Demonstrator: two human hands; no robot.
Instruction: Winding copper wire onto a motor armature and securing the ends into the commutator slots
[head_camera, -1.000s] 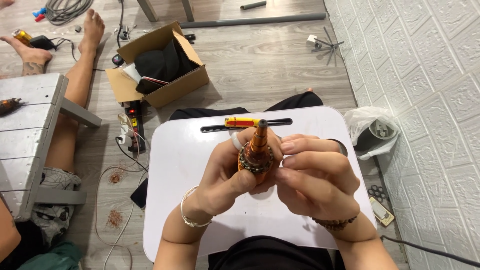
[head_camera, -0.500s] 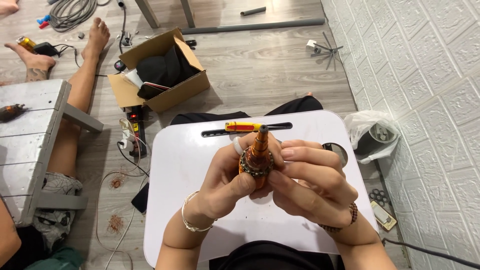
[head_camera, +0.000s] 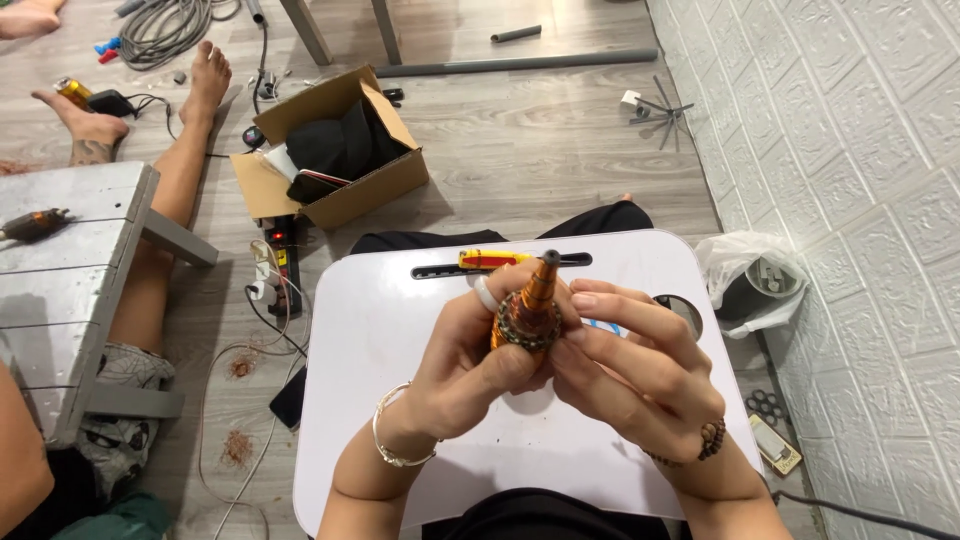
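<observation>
At centre frame, above the white lap table (head_camera: 400, 330), we see the left hand (head_camera: 470, 365) and right hand (head_camera: 630, 365) both pinching a copper-wound motor armature (head_camera: 530, 310).

A single head-worn camera is looking steeply down, close over the white worktop (head_camera: 400, 330), facing the floor (head_camera: 520, 150) beyond.

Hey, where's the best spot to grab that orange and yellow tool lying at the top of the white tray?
Grip the orange and yellow tool around its middle, coming from above: it lies flat and crosswise along the white tray's slot, top side exposed, clear of both hands.
</observation>
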